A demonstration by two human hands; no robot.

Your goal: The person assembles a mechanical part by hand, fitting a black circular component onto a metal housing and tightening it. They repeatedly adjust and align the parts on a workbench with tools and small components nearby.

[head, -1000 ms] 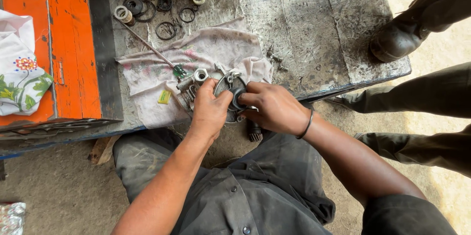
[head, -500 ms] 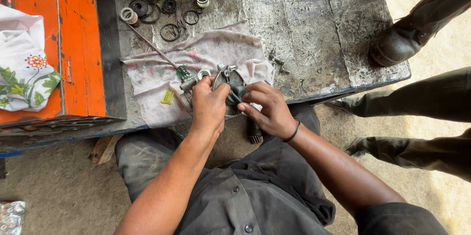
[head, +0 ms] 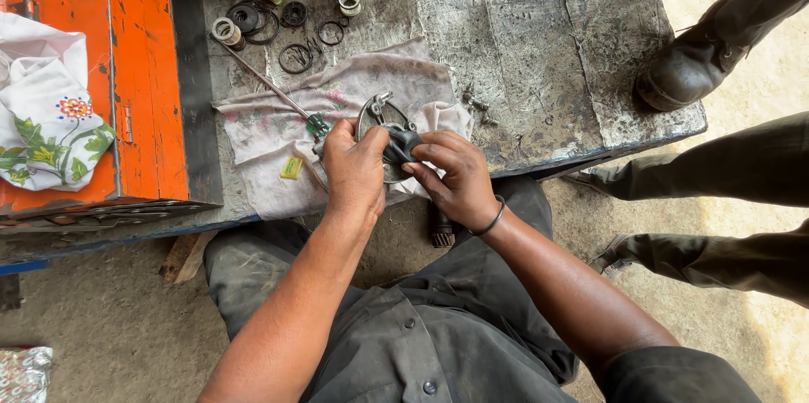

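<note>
I saw both hands working over the stained floral rag (head: pixel 278 121) spread on the grey metal bench (head: pixel 539 41). Left hand (head: pixel 356 169) was clamped round the round silver metal housing (head: pixel 377 117) at the rag's near-right edge; right hand (head: pixel 455 177) had fingers pinched on the black rubber part (head: pixel 403 144) seated in that housing. A thin screwdriver w/ green handle (head: pixel 278 98) lay across the rag. Approx 6 black seal rings (head: pixel 295 58) sat beyond the rag's far edge.

We see bright daylight, w/ sun glare on the sandy ground (head: pixel 758 91) at right. Soft shadows under the bench (head: pixel 590 74); pic is sharp, no blur.
</note>
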